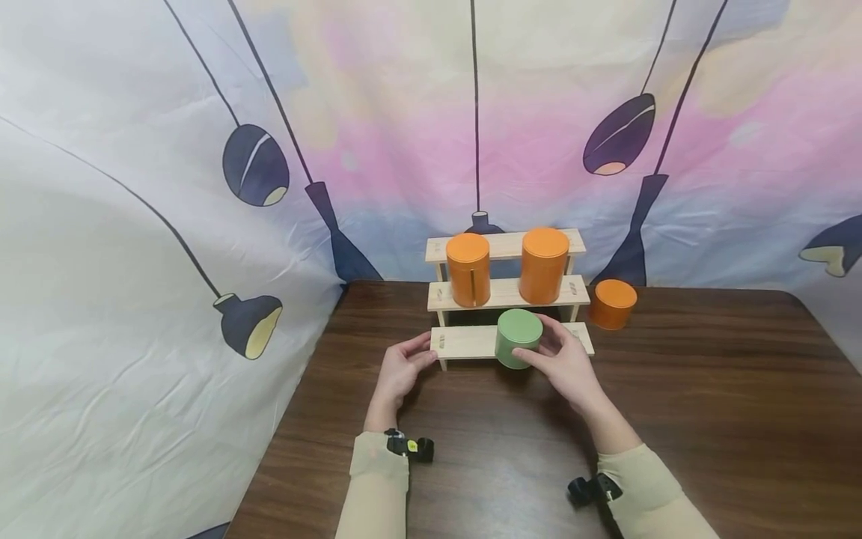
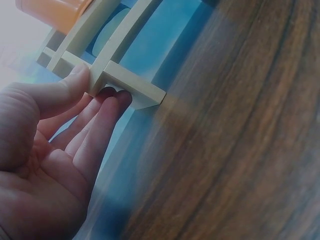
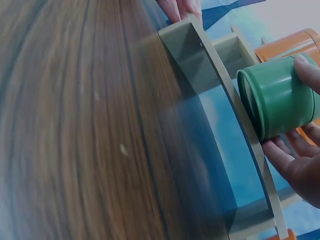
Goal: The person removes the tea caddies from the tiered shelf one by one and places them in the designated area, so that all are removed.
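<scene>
My right hand (image 1: 564, 367) holds a green round tin (image 1: 518, 338) at the lowest step of a three-tier wooden shelf (image 1: 468, 342). In the right wrist view, thumb and fingers lie on either side of the green tin (image 3: 280, 97). Its base is close to the step's front edge; whether it bears fully on the step, I cannot tell. My left hand (image 1: 399, 372) pinches the left end of that step, as the left wrist view shows with the thumb above the wooden frame (image 2: 134, 82) and fingertips below.
Two tall orange tins, a left one (image 1: 468, 271) and a right one (image 1: 544, 267), stand on the middle step. A shorter orange tin (image 1: 613, 305) is on the dark wooden table (image 1: 714, 389), right of the shelf. A lamp-patterned cloth (image 1: 404, 112) hangs behind.
</scene>
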Demonstrator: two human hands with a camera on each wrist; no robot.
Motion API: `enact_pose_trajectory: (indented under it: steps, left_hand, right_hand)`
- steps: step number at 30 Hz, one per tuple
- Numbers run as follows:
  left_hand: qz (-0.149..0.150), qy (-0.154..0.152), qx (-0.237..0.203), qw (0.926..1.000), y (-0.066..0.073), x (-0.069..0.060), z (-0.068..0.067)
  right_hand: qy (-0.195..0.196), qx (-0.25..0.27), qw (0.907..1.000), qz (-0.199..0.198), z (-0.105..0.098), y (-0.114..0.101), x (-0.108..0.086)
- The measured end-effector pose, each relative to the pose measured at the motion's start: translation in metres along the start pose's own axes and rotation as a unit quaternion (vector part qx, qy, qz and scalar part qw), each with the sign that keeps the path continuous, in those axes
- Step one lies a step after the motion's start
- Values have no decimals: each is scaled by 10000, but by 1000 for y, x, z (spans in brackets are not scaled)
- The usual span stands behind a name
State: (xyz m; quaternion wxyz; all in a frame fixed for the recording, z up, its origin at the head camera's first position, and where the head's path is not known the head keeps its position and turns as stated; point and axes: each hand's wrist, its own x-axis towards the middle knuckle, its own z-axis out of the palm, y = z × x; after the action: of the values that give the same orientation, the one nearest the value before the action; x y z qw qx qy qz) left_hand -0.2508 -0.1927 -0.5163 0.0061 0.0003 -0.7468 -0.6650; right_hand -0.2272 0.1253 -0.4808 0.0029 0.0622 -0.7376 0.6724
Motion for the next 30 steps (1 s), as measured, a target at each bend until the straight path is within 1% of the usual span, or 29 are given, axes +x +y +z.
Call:
enact_pose_trajectory:
  steps: [6, 14, 16, 20, 22, 25, 30]
  left_hand:
    - [-25, -8, 47, 10000, -1, 0, 2]
    - [-26, -27, 86, 10000, 0, 2, 4]
    - [-17, -28, 80, 10000, -1, 2, 4]
    - [2, -19, 98, 9999, -1, 2, 4]
    - [-24, -3, 102, 9999, -2, 2, 4]
    - [-70, 38, 102, 9999, -3, 2, 3]
    - [-101, 108, 137, 9998, 0, 0, 2]
  right_hand:
    - [18, -212, 9998, 53, -20, 4, -2]
    - [-156, -680, 9975, -109, -42, 6, -6]
    - [-189, -699, 9973, -133, -45, 6, -7]
    - [-172, -557, 9982, -140, -52, 4, -7]
    - [-123, -509, 9985, -156, -56, 2, -7]
    - [12, -605, 9980, -179, -66, -2, -7]
    - [424, -586, 9967, -358, -86, -7, -9]
